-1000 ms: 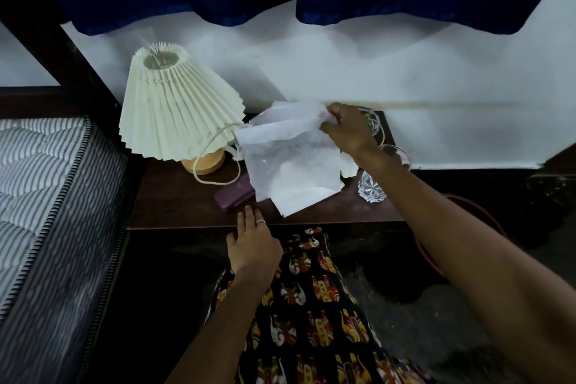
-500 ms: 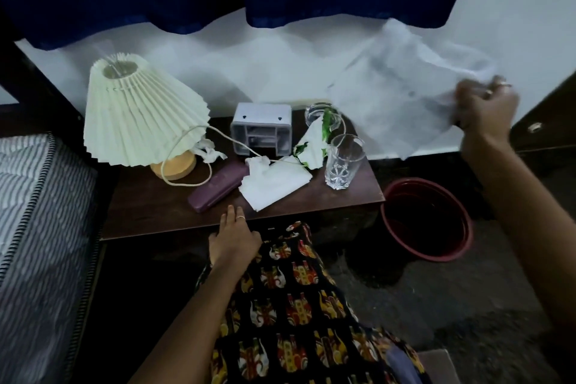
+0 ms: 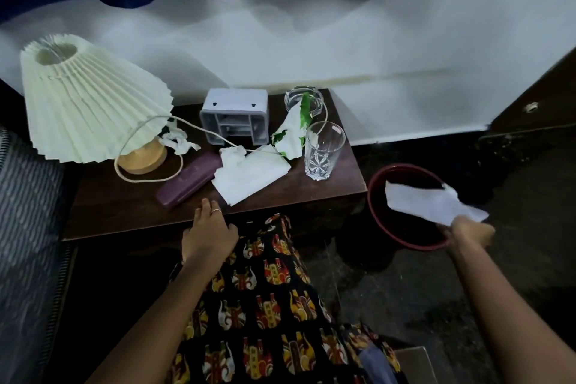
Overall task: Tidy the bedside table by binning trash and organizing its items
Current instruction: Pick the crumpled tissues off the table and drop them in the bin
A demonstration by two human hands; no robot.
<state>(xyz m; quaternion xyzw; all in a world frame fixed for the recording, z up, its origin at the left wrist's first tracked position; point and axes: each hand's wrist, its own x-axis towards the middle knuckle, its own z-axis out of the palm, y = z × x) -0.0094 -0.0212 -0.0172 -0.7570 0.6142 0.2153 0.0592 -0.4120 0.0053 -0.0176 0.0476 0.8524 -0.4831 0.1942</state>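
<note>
Pinching a sheet of white paper [image 3: 431,204] in the right hand [image 3: 472,231], dangling it over the red bin [image 3: 378,221] standing on the floor just beside the bedside table [image 3: 131,212]. Resting the left hand [image 3: 209,235], fingers straight and together, on the table's front edge, near a purple case [image 3: 187,178] and white tissue [image 3: 249,173]. Leaving a glass [image 3: 322,151], a pleated lamp [image 3: 90,100] and a grey organizer [image 3: 234,117] sitting on top.
</note>
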